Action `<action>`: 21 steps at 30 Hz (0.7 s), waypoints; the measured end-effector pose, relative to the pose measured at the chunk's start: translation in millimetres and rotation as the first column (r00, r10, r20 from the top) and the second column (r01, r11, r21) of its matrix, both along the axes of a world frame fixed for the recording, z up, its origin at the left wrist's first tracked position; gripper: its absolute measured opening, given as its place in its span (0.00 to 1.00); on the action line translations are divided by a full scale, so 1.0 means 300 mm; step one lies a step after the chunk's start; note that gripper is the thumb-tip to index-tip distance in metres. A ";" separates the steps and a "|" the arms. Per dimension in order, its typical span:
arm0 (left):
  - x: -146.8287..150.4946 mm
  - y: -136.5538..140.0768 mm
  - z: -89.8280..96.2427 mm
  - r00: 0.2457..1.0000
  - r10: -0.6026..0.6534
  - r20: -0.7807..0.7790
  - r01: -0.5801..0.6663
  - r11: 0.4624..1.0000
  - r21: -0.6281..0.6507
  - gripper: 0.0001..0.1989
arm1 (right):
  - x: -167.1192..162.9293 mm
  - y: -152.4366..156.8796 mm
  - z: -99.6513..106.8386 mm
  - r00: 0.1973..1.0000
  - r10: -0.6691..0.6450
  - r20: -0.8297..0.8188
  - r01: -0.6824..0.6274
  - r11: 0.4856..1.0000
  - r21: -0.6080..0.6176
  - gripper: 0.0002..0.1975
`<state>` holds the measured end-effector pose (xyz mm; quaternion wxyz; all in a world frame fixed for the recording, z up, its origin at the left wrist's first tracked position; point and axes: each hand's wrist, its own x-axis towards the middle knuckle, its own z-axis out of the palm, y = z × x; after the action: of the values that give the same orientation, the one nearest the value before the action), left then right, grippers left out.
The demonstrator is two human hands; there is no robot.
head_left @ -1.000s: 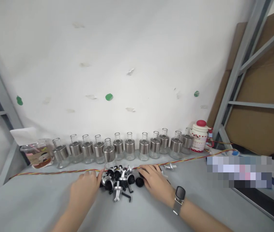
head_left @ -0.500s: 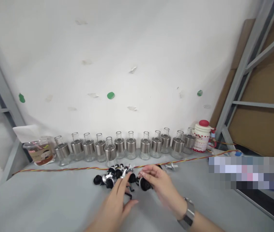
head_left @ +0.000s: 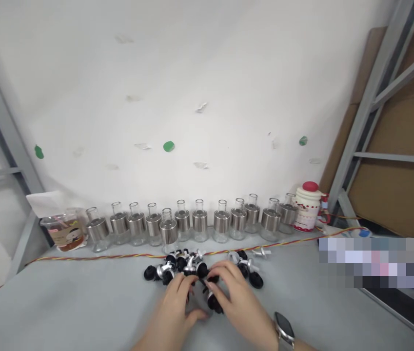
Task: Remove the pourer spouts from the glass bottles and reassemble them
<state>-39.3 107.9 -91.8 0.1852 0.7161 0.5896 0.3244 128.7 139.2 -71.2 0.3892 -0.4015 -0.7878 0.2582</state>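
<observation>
Several black-and-silver spouts lie heaped on the table, and their crowding looks like the main hazard. Because the pieces touch and overlap, lifting one could drag or flip its neighbours, and rounded black ends could let a loose piece roll. The spout at the right hand, on the near side of the heap, could slip and drop if only its smooth side were pinched. Behind the heap runs a twisted cord; a silver arm might snag on it. A knuckle or spout pushed too far back could knock the front bottle, which stands upright nearest the heap in a row of glass bottles.

The left hand comes in from below, fingers bent towards the heap and thumb held well apart, leaving a wide gap. The right hand leans in from the other side, its wrist carrying a watch, with thumb and fingers narrow above that spout. Blur and the hand itself hide the contact, so I cannot tell whether the spout is gripped or merely touched.
</observation>
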 end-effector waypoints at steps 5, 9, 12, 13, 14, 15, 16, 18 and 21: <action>-0.030 0.000 0.009 1.000 0.013 -0.001 -0.013 0.999 0.048 0.21 | 0.016 -0.015 0.015 0.912 -0.118 0.392 0.091 0.992 0.088 0.13; -0.041 0.001 0.019 0.996 -0.005 -0.090 0.014 0.995 0.099 0.23 | 0.014 -0.020 0.005 0.912 -0.023 0.408 0.036 0.999 -0.023 0.10; -0.045 -0.004 0.034 0.992 -0.042 -0.120 0.061 0.985 0.161 0.24 | 0.019 -0.001 0.002 0.977 0.086 0.197 -0.056 0.987 -0.152 0.09; -0.045 -0.008 0.042 0.992 -0.061 -0.112 0.080 0.982 0.170 0.24 | 0.021 0.007 0.002 0.987 0.139 0.082 -0.119 0.970 -0.214 0.11; -0.043 -0.013 0.051 0.992 -0.079 -0.095 0.094 0.981 0.169 0.21 | 0.022 0.015 0.003 0.980 0.194 -0.048 -0.200 0.940 -0.276 0.12; -0.040 -0.019 0.061 0.993 -0.093 -0.073 0.103 0.983 0.152 0.17 | 0.022 0.020 0.004 0.954 0.242 -0.178 -0.289 0.901 -0.323 0.15; -0.036 -0.025 0.071 0.993 -0.106 -0.045 0.110 0.986 0.124 0.13 | 0.020 0.021 0.006 0.916 0.274 -0.292 -0.369 0.861 -0.349 0.17; -0.027 -0.034 0.084 0.992 -0.123 0.022 0.121 0.990 0.076 0.11 | 0.015 0.015 0.014 0.855 0.301 -0.422 -0.460 0.816 -0.350 0.21; -0.015 -0.036 0.085 0.985 -0.126 0.116 0.122 0.992 0.039 0.12 | 0.009 -0.014 0.031 0.869 0.310 -0.386 -0.441 0.839 -0.318 0.21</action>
<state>-43.9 97.0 -66.3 0.2281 0.7338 0.5267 0.3634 131.4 134.9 -61.8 0.3627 -0.2599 -0.7092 0.5459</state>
